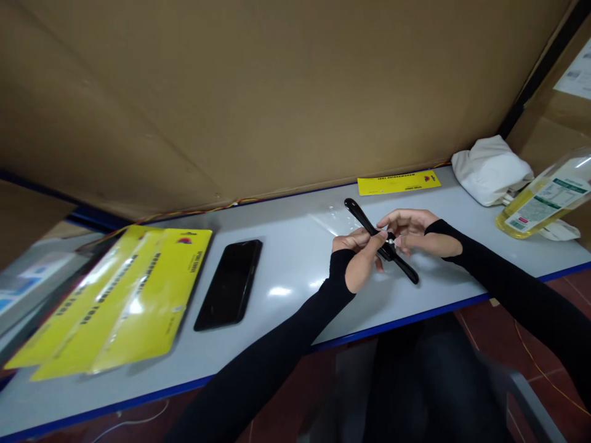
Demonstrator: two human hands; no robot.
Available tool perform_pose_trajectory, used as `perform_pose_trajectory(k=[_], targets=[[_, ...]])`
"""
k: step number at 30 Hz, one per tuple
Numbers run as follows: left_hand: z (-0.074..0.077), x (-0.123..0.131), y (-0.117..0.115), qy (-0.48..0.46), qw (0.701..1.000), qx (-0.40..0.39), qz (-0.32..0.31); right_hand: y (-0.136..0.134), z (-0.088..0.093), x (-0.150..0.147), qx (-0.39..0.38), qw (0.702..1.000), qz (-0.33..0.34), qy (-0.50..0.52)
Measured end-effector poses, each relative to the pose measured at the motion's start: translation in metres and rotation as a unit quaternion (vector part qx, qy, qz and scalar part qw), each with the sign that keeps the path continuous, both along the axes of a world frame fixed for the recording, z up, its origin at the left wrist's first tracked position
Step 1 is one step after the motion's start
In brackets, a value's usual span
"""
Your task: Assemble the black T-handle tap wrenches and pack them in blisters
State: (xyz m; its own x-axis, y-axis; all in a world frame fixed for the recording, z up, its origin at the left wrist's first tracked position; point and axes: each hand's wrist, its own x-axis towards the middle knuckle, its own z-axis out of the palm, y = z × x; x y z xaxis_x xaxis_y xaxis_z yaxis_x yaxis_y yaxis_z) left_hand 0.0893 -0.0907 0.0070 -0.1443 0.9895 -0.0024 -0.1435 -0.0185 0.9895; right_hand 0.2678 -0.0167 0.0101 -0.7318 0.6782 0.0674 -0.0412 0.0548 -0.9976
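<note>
A black spokeshave (357, 213) with two long handles is held up slantwise over the tabletop, one handle toward the wall and the other toward me. My left hand (362, 252) is closed round its middle, thumb on top. From the right, my right hand (415, 232) has thumb and fingers pinched at the small silver screw (391, 242) at the centre of the spokeshave. The fingers partly cover the blade area, so its details are hidden. Just beyond my left hand lies a clear plastic wrapper (333, 218).
Overlapping yellow tool packages (152, 295) lie at the left, with a black phone (229, 284) beside them. One yellow card (399, 183) rests by the cardboard wall (286, 92). A bottle of yellow liquid (545, 200) and a white cloth bundle (489, 169) stand at the right.
</note>
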Motion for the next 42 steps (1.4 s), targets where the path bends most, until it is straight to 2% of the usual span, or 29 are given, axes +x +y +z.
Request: perform_pose_trajectory(k=[2, 5, 8, 10, 13, 15, 18, 22, 27, 30, 37, 39, 42], targets=[[-0.001, 0.0, -0.001, 0.006, 1.0, 0.003, -0.005, 0.001, 0.001, 0.002, -0.011, 1.0, 0.022, -0.012], [-0.002, -0.003, 0.001, 0.017, 1.0, 0.003, -0.017, -0.005, 0.002, 0.002, 0.016, 0.999, 0.006, -0.038], [-0.001, -0.005, 0.003, 0.038, 0.999, 0.008, -0.027, -0.015, -0.001, -0.003, 0.111, 0.99, -0.063, -0.052], [0.0, -0.006, 0.004, 0.037, 0.999, 0.008, -0.019, -0.021, -0.005, -0.009, 0.185, 0.973, -0.122, -0.058], [0.003, -0.006, 0.004, 0.016, 1.0, -0.007, -0.017, -0.024, -0.013, -0.015, 0.232, 0.954, -0.184, -0.054], [0.003, -0.005, 0.004, 0.011, 1.0, -0.017, -0.018, -0.022, -0.016, -0.016, 0.217, 0.956, -0.193, -0.04], [0.001, -0.004, 0.005, 0.019, 1.0, -0.015, 0.0, -0.015, -0.014, -0.015, 0.141, 0.976, -0.168, -0.013], [-0.002, -0.004, 0.004, 0.031, 0.999, 0.009, 0.011, -0.008, -0.004, -0.01, 0.03, 0.996, -0.077, 0.02], [-0.004, -0.003, 0.0, 0.038, 0.999, 0.022, 0.002, -0.001, 0.0, -0.001, -0.009, 0.999, 0.027, 0.035], [-0.005, -0.003, 0.002, 0.038, 0.999, 0.019, -0.01, -0.003, -0.005, -0.001, 0.026, 1.0, 0.002, 0.01], [-0.004, -0.005, 0.007, -0.005, 1.0, -0.025, -0.004, -0.017, -0.02, -0.017, 0.16, 0.974, -0.159, -0.01], [-0.003, -0.004, 0.006, -0.006, 1.0, -0.02, -0.003, -0.016, -0.02, -0.019, 0.142, 0.974, -0.176, 0.001], [-0.004, -0.003, 0.004, 0.001, 1.0, 0.007, 0.009, -0.012, -0.015, -0.017, 0.067, 0.987, -0.147, 0.016]])
